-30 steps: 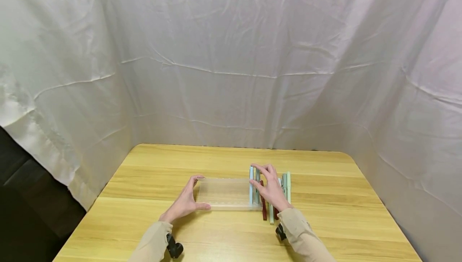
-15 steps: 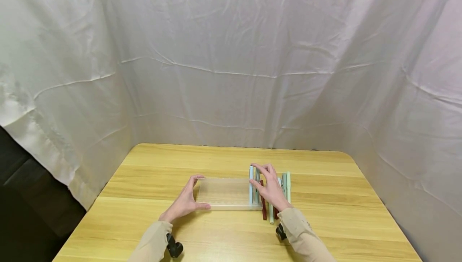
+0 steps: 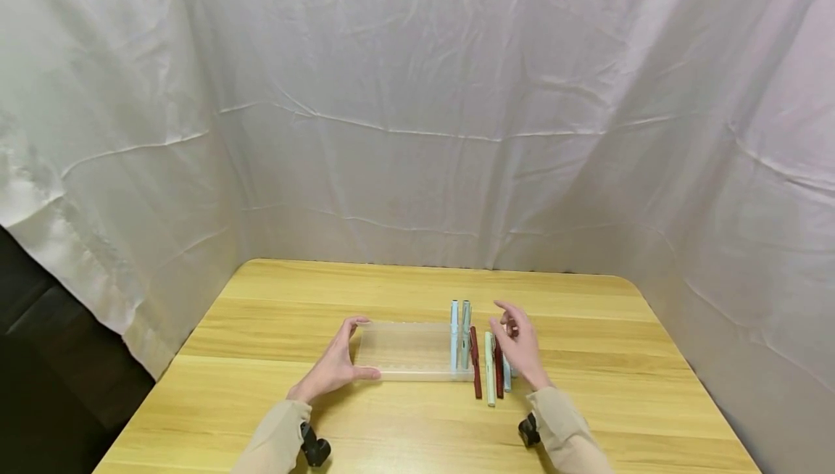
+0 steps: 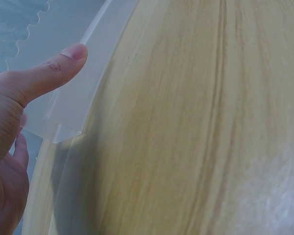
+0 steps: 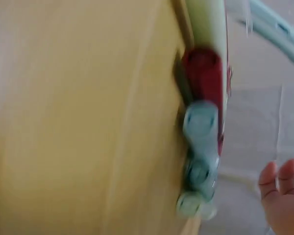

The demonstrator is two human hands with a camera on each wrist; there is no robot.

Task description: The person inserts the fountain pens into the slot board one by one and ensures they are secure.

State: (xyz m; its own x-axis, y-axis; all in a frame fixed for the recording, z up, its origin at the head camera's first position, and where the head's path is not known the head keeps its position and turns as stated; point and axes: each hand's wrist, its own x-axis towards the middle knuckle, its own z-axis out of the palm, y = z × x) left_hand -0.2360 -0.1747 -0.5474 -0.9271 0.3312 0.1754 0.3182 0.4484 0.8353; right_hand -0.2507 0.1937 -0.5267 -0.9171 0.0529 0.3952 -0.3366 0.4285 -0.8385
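Left hand: It is gripping the clear tray (image 3: pixel 417 375) at the end nearest it, the left hand (image 3: pixel 335 365) keeping its thumb on the near wall and its fingers at the far corner, just as half a second ago.

Right hand: It is leaving the tray's other end; the right hand (image 3: pixel 520 345) is now hovering above the loose pens, thumb and forefinger standing moderately apart, the other fingers curling loosely, nothing visibly being held.

Pair at the tray: A light blue pen (image 3: pixel 454 333) and a grey-green pen (image 3: pixel 466 336) are lying side by side across the tray's end, between the hands, their far tips poking past its edge. The right hand is no longer covering them.

Loose pens: On the table (image 3: pixel 398 430), a dark red pen (image 3: pixel 475 369) is lying closest to the tray; whether it is touching cannot be told. A pale green pen (image 3: pixel 490 376), a second dark red pen (image 3: pixel 499 372) and another light blue pen (image 3: pixel 507 380) are following toward the right hand. The right wrist view is showing more beyond, including a teal pen (image 5: pixel 198 172).

Meaning: The pair is apparently staying put without the right hand's support, so that hand is seemingly becoming free for the loose pens while the left is steadying the tray.
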